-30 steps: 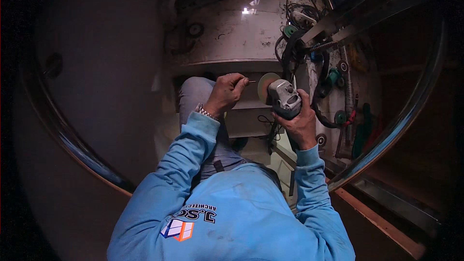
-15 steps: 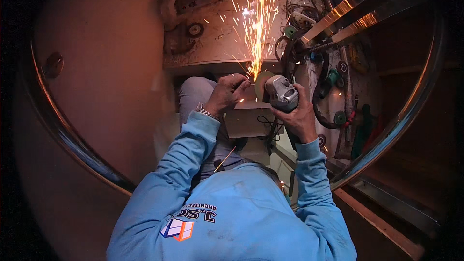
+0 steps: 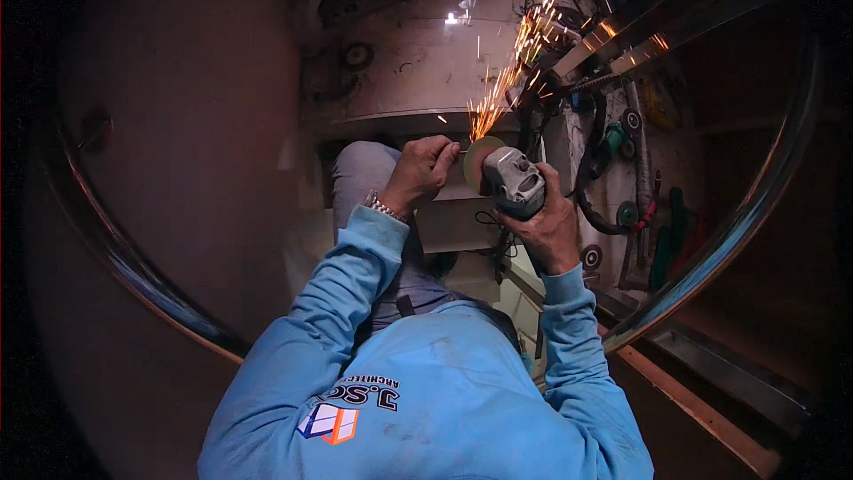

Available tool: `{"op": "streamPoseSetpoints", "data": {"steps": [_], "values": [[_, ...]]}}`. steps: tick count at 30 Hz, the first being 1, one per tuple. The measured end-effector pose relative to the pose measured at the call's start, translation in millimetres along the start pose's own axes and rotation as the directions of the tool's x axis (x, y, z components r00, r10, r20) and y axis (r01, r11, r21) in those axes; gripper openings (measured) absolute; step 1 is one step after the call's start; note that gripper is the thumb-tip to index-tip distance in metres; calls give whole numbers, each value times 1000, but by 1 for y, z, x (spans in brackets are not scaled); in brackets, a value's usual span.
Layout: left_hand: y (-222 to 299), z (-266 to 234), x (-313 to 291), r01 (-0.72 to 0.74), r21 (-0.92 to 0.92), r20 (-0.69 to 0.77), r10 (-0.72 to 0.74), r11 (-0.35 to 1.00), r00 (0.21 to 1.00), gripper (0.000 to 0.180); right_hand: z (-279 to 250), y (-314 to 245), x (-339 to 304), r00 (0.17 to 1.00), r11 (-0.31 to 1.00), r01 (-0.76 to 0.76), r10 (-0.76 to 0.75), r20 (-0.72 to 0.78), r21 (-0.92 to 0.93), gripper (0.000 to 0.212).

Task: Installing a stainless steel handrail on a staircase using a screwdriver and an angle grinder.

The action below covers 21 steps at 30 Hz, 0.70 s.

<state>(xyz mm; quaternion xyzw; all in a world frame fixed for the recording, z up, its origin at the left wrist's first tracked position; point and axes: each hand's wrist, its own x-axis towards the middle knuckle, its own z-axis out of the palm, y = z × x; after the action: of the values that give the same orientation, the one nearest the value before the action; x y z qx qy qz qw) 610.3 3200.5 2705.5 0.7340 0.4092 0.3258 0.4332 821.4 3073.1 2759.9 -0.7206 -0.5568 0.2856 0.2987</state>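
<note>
My right hand (image 3: 553,227) is wrapped round an angle grinder (image 3: 515,185) with a grey metal head. Its round, yellowish disc (image 3: 474,167) faces my left hand (image 3: 419,171). Thumb and fingertips of that hand pinch a small thin metal piece (image 3: 464,151), its end at the disc's upper edge; most of it is hidden by the fingers. From this spot orange sparks (image 3: 506,93) fly up and to the right. Both hands are above the gap between my knee and the worktop.
Beyond the hands lies a pale worktop (image 3: 409,80) with a loose disc (image 3: 358,56) on it. Cables and a green power tool (image 3: 611,142) crowd the right side. Metal bars (image 3: 613,40) slant in from the upper right. A curved shiny rail (image 3: 755,222) rings the scene.
The spark stream has shrunk and swung from nearly straight ahead toward the right. The grinder has tilted and shifted slightly nearer to me; my left hand has barely moved.
</note>
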Motion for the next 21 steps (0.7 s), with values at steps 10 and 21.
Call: {"op": "streamPoseSetpoints", "data": {"steps": [10, 21], "values": [[-7, 3, -3, -81, -42, 13, 82, 996, 997, 19, -2, 1, 9, 1000, 1000, -1, 0, -26, -21, 85], [5, -1, 0, 25, 35, -7, -25, 999, 1000, 26, -12, 2, -4, 998, 998, 27, -24, -56, 53, 87]]}}
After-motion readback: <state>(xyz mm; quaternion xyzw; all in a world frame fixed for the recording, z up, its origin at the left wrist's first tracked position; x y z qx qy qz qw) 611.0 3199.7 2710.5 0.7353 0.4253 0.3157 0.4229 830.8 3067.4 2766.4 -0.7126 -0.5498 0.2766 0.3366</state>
